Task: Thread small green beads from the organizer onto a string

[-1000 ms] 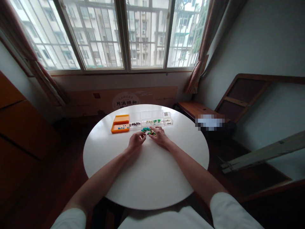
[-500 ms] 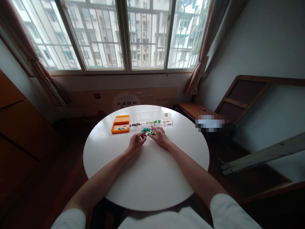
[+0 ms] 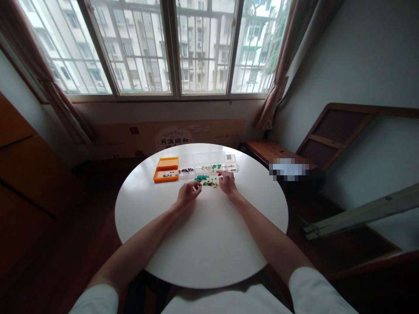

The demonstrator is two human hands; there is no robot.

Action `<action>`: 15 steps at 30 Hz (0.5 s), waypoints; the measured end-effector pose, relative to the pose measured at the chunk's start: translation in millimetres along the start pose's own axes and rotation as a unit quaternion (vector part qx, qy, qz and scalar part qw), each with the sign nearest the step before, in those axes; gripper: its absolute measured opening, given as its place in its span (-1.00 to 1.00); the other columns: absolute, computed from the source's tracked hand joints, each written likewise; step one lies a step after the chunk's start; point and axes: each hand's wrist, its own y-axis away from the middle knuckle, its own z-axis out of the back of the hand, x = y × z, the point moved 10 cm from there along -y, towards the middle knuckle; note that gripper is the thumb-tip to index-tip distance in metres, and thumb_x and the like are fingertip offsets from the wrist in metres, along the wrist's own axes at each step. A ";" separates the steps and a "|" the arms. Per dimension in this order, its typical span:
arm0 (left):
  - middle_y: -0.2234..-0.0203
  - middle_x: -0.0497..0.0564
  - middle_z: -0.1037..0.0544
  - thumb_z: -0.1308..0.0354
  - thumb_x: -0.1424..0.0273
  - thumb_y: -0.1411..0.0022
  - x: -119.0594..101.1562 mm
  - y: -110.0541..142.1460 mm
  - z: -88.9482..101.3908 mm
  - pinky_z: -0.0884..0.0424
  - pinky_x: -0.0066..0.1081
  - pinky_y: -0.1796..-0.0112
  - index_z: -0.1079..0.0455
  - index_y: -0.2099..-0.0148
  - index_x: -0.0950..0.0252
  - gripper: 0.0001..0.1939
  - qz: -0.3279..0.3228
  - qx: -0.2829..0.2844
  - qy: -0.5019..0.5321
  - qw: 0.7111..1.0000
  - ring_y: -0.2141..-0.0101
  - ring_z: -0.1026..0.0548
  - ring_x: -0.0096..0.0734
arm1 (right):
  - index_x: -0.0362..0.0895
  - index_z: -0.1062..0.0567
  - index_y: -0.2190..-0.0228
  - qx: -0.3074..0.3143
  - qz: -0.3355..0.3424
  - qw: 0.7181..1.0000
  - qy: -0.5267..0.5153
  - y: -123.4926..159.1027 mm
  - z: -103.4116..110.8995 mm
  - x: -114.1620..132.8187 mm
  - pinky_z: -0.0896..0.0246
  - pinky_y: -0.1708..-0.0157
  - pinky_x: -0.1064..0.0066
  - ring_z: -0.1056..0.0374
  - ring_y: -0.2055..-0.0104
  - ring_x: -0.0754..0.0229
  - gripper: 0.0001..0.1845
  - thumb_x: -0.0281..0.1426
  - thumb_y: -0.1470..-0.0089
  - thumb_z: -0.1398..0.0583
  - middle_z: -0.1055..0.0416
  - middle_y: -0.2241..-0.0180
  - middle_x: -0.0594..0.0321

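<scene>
On the white round table, small multicoloured pieces (image 3: 210, 184) lie in a loose pile, with a blue-green cluster (image 3: 201, 178) at its far left side. My left hand (image 3: 189, 192) rests at the pile's near left edge, its fingers curled together; anything between the fingertips is too small to make out. My right hand (image 3: 227, 182) is right of the pile, fingers bent and tips close to the near edge of a clear box of green pieces (image 3: 216, 166). Whatever its fingertips pinch is hidden.
An open orange case (image 3: 166, 179) holds several blue and dark pieces. Beside it stand clear lidded boxes with dark brown pieces (image 3: 186, 170), cream pieces (image 3: 205, 167) and, at the right end, a small box (image 3: 232, 167). The table's (image 3: 203, 244) rounded edge surrounds everything.
My right hand has moved right, off the pile towards the boxes, uncovering green and yellow pieces. My left hand has stayed in place with its fingers curled.
</scene>
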 end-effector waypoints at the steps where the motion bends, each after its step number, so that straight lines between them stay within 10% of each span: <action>1: 0.50 -0.07 -0.54 -0.07 0.29 -0.15 0.0 0.2 0.2 -0.21 -0.55 0.51 -0.51 0.25 0.23 -0.78 0.001 0.000 0.000 1.000 0.51 -0.43 -0.50 | -0.15 -0.49 0.07 -0.002 -0.002 1.000 -0.003 -0.6 1.4 -1.5 -0.08 0.02 0.24 -0.23 0.08 0.07 -0.49 -0.64 0.04 -0.01 -0.48 0.17 0.14; 15: 0.49 -0.06 -0.55 -0.07 0.29 -0.16 -2.3 0.8 0.7 -0.22 -0.54 0.50 -0.51 0.25 0.24 -0.77 0.002 0.004 -0.005 1.000 0.50 -0.43 -0.49 | -0.08 -0.59 0.21 0.016 -0.005 1.000 0.014 -1.1 -1.6 -1.3 -0.20 0.01 0.25 -0.32 0.05 0.05 -0.65 -0.53 0.00 -0.10 -0.55 0.27 0.21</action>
